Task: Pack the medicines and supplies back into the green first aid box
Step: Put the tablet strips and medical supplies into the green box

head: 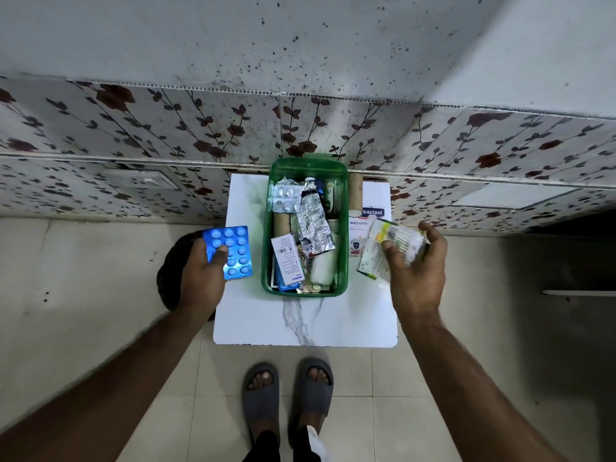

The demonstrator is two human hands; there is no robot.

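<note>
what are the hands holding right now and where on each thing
Left hand holds the blue blister strip by its near-left edge, thumb on top. Right hand grips the clear packet of cotton buds around its near end.

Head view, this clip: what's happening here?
A person stands at a small white table, packing a green first aid box already crowded with tubes, cartons and blister strips. The left hand holds a blue blister pack beside the box; the right hand holds a clear packet of cotton swabs. A plaster box and a brown roll still lie on the table.
</note>
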